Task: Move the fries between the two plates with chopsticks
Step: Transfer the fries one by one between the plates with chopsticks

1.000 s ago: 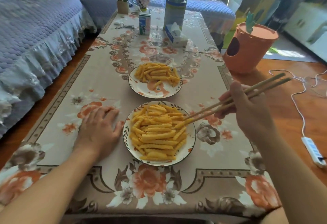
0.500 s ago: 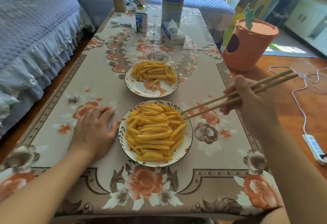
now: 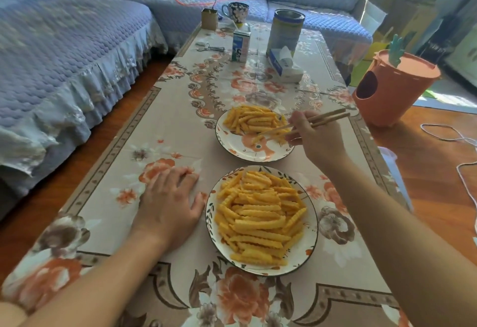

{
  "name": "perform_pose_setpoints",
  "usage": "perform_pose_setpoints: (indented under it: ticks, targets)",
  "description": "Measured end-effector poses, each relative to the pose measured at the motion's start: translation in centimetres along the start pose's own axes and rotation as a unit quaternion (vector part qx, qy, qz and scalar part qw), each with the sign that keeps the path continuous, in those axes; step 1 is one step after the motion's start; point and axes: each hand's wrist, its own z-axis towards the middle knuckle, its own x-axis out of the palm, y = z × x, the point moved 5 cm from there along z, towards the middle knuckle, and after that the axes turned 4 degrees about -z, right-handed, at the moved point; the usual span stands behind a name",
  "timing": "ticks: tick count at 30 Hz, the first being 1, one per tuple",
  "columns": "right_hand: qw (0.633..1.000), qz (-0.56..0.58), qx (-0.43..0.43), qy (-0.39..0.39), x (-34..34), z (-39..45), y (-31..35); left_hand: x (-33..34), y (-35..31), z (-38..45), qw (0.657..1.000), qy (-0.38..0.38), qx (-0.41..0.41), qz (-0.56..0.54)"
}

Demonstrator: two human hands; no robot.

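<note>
Head view: right hand (image 3: pixel 316 141) pinches chopsticks (image 3: pixel 304 123), tips over far plate (image 3: pixel 247 152) fries (image 3: pixel 251 120); left hand (image 3: pixel 169 204) spread flat on bench; a loose pinch could drop a fry

Your right hand (image 3: pixel 316 138) is gripping the chopsticks (image 3: pixel 307 122), their tips reaching over the far plate (image 3: pixel 237 150) among its fries (image 3: pixel 251 119); possibly pinching one, blur prevents confirmation. Your left hand (image 3: pixel 167 205) is lying flat on the tablecloth (image 3: pixel 154 130), beside the near plate (image 3: pixel 308 246).
</note>
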Motion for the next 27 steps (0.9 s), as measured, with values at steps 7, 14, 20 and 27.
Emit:
perform_pose_setpoints:
  ticks: [7, 14, 20, 27]
  targets:
    - [0.998, 0.001, 0.026, -0.049, -0.1, -0.2, 0.0, -0.2, 0.1, -0.1, 1.0, -0.004, 0.002, -0.008]
    - [0.995, 0.086, 0.004, -0.047, -6.9, -6.1, 2.0, -0.2, 0.0, -0.1, 1.0, 0.0, -0.006, -0.018]
    - [0.995, 0.091, 0.015, -0.025, -10.5, -10.5, 1.0, -0.1, 0.0, -0.2, 1.0, 0.006, -0.014, -0.01]
    - [0.999, 0.042, 0.009, 0.028, -9.8, -11.0, 0.1, 0.0, -0.3, -0.1, 1.0, 0.008, -0.027, -0.006]
